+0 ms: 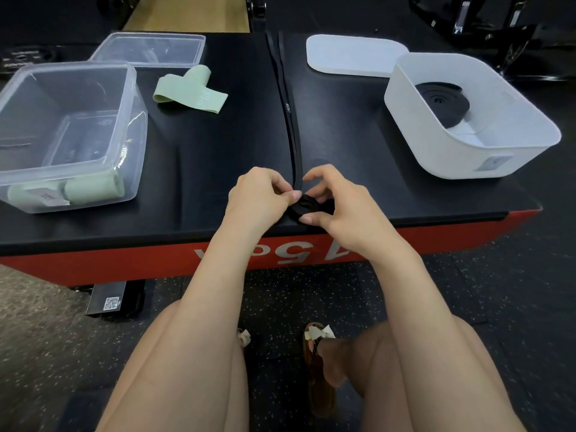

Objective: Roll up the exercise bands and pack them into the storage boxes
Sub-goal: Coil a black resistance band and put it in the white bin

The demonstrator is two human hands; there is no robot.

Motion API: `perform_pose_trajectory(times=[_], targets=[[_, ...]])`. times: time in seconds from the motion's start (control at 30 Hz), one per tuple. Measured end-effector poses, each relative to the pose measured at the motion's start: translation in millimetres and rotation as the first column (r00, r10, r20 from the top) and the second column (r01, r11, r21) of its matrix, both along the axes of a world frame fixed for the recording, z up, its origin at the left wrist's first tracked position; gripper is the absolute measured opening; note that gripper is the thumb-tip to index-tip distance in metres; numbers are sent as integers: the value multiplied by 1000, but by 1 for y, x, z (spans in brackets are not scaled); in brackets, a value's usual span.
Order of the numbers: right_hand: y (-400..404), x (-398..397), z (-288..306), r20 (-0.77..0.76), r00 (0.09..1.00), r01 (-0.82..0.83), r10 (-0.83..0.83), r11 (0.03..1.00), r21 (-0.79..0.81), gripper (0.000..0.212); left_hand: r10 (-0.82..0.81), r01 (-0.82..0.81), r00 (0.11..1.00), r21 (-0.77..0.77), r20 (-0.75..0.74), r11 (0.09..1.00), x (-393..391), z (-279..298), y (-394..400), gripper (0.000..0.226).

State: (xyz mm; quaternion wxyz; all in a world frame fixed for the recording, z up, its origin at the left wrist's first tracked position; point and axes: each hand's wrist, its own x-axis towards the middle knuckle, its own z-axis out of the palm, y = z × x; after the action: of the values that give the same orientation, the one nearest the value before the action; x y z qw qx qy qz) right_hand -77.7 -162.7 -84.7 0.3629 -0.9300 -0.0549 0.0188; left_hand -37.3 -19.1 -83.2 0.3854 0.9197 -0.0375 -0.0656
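A long black exercise band [286,98] lies stretched across the black platform [218,145], its near end wound into a small coil [307,205] at the front edge. My left hand [260,190] pinches the coil from the left, and my right hand [338,199] grips it from the right. A loose green band [190,88] lies flat at the back left. The clear box [18,88] on the left holds rolled green bands [90,187]. In the white box [467,151] on the right sits a rolled black band [442,101].
A clear lid [149,48] lies behind the clear box and a white lid [352,53] behind the white box. The platform's red front edge [124,263] runs below my hands. My knees and sandalled feet are over the speckled floor.
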Motion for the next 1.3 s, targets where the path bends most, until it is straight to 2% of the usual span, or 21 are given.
perform_pose_trajectory(times=[0.2,0.27,0.37,0.47,0.53,0.63,0.73,0.9,1.1,1.2,1.3], targets=[[0,-1,-2,-11,1000,22,-22,1000,17,46,22,-22,999,22,-27,1000,4,-2,-3,22],[4,-4,-7,39,997,64,-62,996,-56,47,18,-17,1000,50,-19,999,4,-1,-5,24],[16,-8,-13,171,967,214,-190,968,-135,44,7,-9,1000,141,20,990,3,1,-9,18],[26,-7,-16,231,940,288,-251,948,-140,37,12,-15,999,88,33,996,2,0,-10,10],[28,-6,-17,235,940,281,-249,953,-112,33,11,-11,1000,-3,10,1000,2,-1,-8,21],[24,-3,-19,207,951,248,-231,967,-58,30,-6,6,1000,-30,0,1000,3,-2,-6,34],[17,0,-17,160,969,192,-186,981,-22,32,-20,20,1000,-48,-14,999,4,-2,-3,30],[4,2,-6,85,995,52,-52,999,7,33,-38,37,999,-82,-17,996,6,-4,7,3],[-9,6,-3,-12,1000,-24,25,995,92,42,-36,33,999,-75,-36,997,8,-5,10,15],[-6,5,-1,-30,999,-14,17,996,88,40,-25,23,999,-46,-41,999,8,-4,7,16],[-4,0,0,10,1000,14,-13,998,-61,39,-26,25,999,-27,-31,999,8,-4,5,20]])
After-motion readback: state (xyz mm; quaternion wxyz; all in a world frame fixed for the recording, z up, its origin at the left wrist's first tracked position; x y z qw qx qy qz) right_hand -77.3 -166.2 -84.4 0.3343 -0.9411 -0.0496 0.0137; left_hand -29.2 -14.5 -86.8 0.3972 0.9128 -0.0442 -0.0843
